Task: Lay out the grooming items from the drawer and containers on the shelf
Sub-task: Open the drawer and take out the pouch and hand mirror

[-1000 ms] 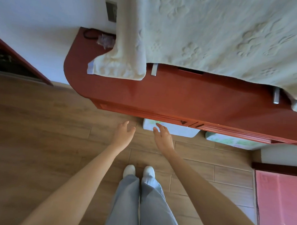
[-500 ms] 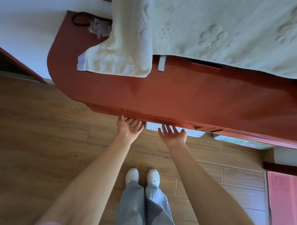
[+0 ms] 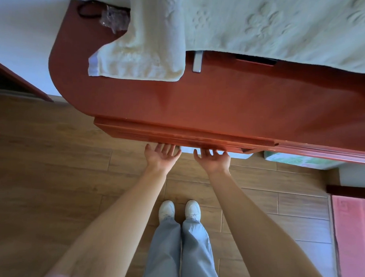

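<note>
1. I see the left hand (image 3: pixel 162 156) at the middle of the frame, palm up, fingers straight and slightly spread, their tips tucked under the lower edge of the drawer (image 3: pixel 177 136).
2. The right hand (image 3: pixel 213 160) sits just beside it, also palm up – fingers straight and spread, tips under the same edge. Neither hand holds anything.
3. The drawer front runs across the middle of the frame, just below the red shelf (image 3: pixel 199 97); I cannot tell whether it is pulled out at all.
4. A folded towel (image 3: pixel 139 54) lies on the shelf at upper left, with a large pale cloth (image 3: pixel 284 28) draped over the upper right.
5. A black cord (image 3: pixel 86 9) and a clear plastic wrapper (image 3: pixel 114 18) sit at the shelf's far left corner – touching each other.
6. White shoes (image 3: pixel 180 208) stand on the wooden floor (image 3: pixel 41 175) at lower centre.
</note>
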A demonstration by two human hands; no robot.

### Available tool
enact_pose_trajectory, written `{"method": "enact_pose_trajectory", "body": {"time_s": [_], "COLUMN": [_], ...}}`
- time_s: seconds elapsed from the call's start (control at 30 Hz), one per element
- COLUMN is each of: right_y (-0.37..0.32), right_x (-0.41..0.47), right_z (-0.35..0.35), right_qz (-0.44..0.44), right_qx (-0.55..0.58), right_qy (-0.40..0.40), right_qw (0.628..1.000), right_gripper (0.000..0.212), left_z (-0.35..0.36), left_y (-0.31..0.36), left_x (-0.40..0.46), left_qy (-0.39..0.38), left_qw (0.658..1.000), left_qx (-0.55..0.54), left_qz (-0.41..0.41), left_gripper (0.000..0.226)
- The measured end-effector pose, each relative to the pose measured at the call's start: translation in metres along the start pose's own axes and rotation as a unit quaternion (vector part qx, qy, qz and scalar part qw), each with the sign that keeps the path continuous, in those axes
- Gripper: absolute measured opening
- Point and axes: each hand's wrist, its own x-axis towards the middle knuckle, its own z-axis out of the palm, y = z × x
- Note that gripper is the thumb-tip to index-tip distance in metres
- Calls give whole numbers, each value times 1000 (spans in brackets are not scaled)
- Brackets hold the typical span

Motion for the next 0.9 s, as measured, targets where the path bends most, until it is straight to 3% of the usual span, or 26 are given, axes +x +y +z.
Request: {"method": "enact_pose_trajectory", "body": {"time_s": [0.17,0.8,0.9], "right_y": [12,50,49], "right_x": [-17,-86,-95], "right_z": [-33,-139,-145], "right_qz": [4,38,38], "right_qx": [24,35,-17], "right_qy": [0,-8,14], "right_qw": [1000,999,999], "right_gripper": [48,52,53], "left_z": [-31,-139,-145], "left_y": [-9,-51,-53], "left_x": [-14,-77,-86], "left_qy": [5,19,6], "left_qw": [1000,999,998], "left_qx": [11,-17,31], "left_qz": [9,46,50], "left_gripper": [58,52,52]}}
